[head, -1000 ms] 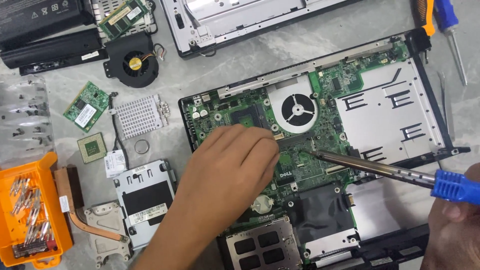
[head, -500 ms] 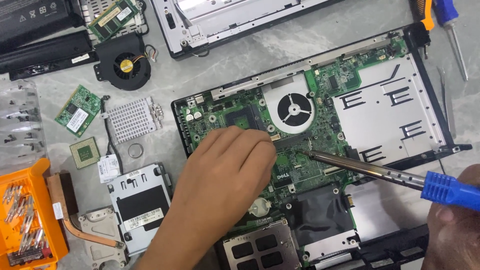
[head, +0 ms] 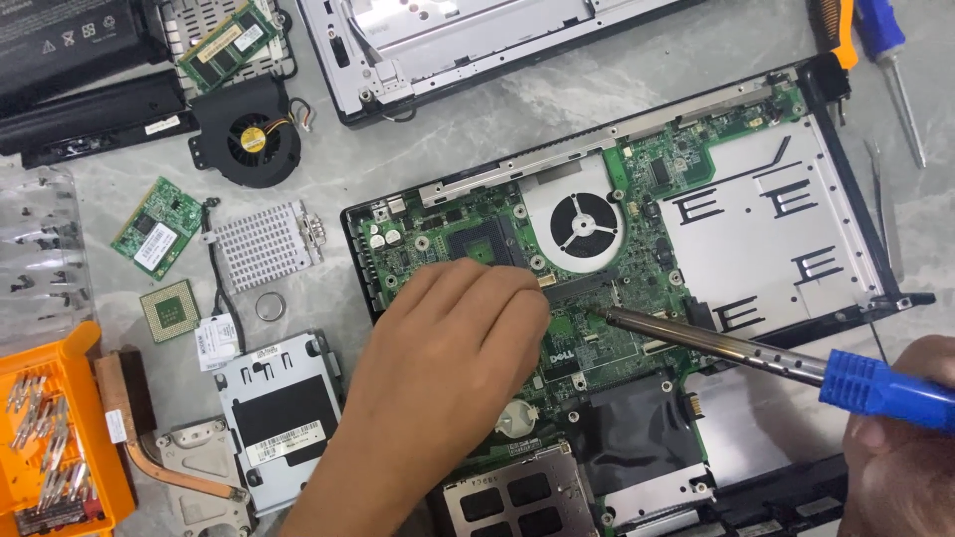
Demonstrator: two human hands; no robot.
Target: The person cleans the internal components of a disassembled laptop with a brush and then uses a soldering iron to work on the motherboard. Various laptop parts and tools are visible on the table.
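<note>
An opened laptop base lies on the grey table with its green motherboard [head: 657, 189] and round white fan [head: 585, 224] bare. My left hand [head: 438, 378] rests on the board, fingers bunched together and fingertips down just left of a black slot; nothing shows in them. My right hand [head: 905, 467], at the lower right corner, grips the blue handle of a soldering iron [head: 716, 343]. Its metal shaft slants up to the left. The tip touches the board close to my left fingertips.
Removed parts lie to the left: a black fan [head: 246, 134], a silver heatsink [head: 264, 244], a small green card [head: 154, 227], a processor chip [head: 169, 310], a drive caddy [head: 279, 408], an orange bit tray [head: 50, 438]. A grey laptop cover [head: 477, 40] and screwdrivers [head: 885, 40] lie along the top.
The iron's tip has crept a little left along the board, closer to my left fingertips. My left hand has stayed in place. The view has shifted slightly.
</note>
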